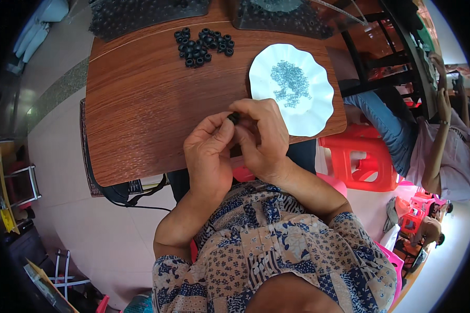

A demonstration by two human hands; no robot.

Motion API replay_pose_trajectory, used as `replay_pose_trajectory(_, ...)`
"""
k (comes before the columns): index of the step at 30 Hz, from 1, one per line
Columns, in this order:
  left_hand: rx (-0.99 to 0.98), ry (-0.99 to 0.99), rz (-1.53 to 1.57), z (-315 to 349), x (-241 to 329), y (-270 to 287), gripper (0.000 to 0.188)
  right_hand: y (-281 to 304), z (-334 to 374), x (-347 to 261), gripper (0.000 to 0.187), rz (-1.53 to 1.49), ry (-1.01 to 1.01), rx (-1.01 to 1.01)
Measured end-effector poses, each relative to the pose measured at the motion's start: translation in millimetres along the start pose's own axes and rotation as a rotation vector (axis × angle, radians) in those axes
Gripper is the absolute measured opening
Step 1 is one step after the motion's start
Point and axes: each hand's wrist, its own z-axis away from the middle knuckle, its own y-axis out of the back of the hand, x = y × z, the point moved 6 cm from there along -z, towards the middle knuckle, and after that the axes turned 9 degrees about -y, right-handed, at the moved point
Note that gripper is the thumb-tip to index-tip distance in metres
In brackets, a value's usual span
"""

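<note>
Close together over the near edge of the table, both my hands meet at one small black rounded part (234, 118). My left hand (209, 154) pinches it between thumb and fingertips. The bent fingers of my right hand (266, 138) close on its other side, partly hiding it. Beyond my hands lies a loose pile of small black rounded parts (196, 49) with holes, like cord stoppers. Beside my right hand stands a white plate (318, 86) with a wavy rim. On it are many tiny grey metal pieces (290, 83), perhaps little springs.
Two clear bins, a left one (146, 18) and a right one (282, 21), hold many black parts at the wooden table's (136, 109) far edge. A red plastic stool (365, 161) stands to the right, near another seated person (444, 151). A black strap (141, 201) hangs below left.
</note>
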Motion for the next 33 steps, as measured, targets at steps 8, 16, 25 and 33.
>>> replay_pose_trajectory(8, -0.01, 0.046, 0.043, 1, 1, 0, 0.019, 5, -7, 1, 0.034, 0.066, 0.094, -0.023)
replay_pose_trajectory(16, -0.006, -0.034, -0.078, 1, 1, 2, 0.019, 4, -5, 6, 0.031, 0.019, 0.107, -0.044)
replay_pose_trajectory(25, -0.031, -0.116, -0.158, 3, 5, 1, 0.018, 5, -6, -8, 0.034, 0.056, 0.171, -0.023)
replay_pose_trajectory(33, -0.087, -0.427, -0.388, -33, 76, -15, 0.015, 29, -7, -14, 0.041, -0.04, 0.069, -0.097)
